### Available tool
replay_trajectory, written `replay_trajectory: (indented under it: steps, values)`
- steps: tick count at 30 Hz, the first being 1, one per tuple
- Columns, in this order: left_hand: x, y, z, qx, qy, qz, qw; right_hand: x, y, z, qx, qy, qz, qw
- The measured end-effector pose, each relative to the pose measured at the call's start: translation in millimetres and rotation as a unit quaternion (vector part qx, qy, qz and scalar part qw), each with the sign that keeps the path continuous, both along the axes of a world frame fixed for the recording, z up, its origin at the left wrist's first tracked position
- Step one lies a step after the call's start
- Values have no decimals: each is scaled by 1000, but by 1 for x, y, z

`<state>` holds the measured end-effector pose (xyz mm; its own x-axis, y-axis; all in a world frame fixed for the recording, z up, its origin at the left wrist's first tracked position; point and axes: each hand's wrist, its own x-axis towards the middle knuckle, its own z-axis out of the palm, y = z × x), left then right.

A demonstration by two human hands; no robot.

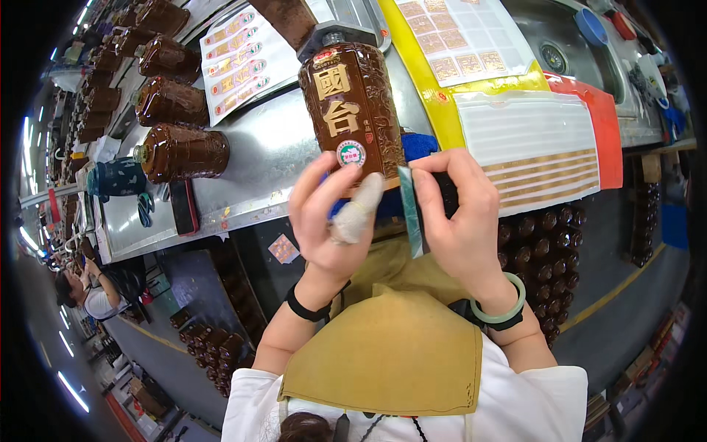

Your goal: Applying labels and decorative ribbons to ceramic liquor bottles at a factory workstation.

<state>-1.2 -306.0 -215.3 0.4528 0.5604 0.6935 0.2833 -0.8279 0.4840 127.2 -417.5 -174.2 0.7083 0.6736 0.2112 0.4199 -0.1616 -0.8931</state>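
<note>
A brown embossed bottle (377, 110) with gold lettering and a round white-and-green sticker (351, 153) lies in front of me, its neck pointing away into a metal holder (335, 33). My left hand (324, 225) hovers by the bottle's lower end, fingers spread, one of them wrapped in a whitish cover. Whether it touches the glass I cannot tell. My right hand (462, 214) pinches a flat green strip (413, 221) between thumb and fingers, just right of the bottle's base. Beneath that hand shows something dark, partly hidden. Blue cloth (420, 145) sits beside the bottle.
On the metal bench (258, 162) stand several brown bottles (184, 152) at left, near a sheet of long labels (236, 62). Rightward lie a sheet of gold labels (464, 44), a gold-striped sheet (541, 166) and a sink (563, 55). More bottles (537, 250) fill the space below.
</note>
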Motion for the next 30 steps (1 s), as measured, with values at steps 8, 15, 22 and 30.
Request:
replay_trajectory:
  steps: [8, 15, 22, 30]
  values:
    - [4, 0, 0, -130, -88, -45, 987, 1, 2, 3, -16, 39, 2, 999]
    - [2, 0, 2, 24, 19, -72, 997, -5, 5, 3, 14, 34, 32, 999]
    - [-3, -5, 1, 0, 19, -9, 1000, 1, -2, -2, -6, 34, 1, 999]
    - [-6, 1, -20, -203, -136, -62, 968, 4, -1, -8, -11, 48, -9, 999]
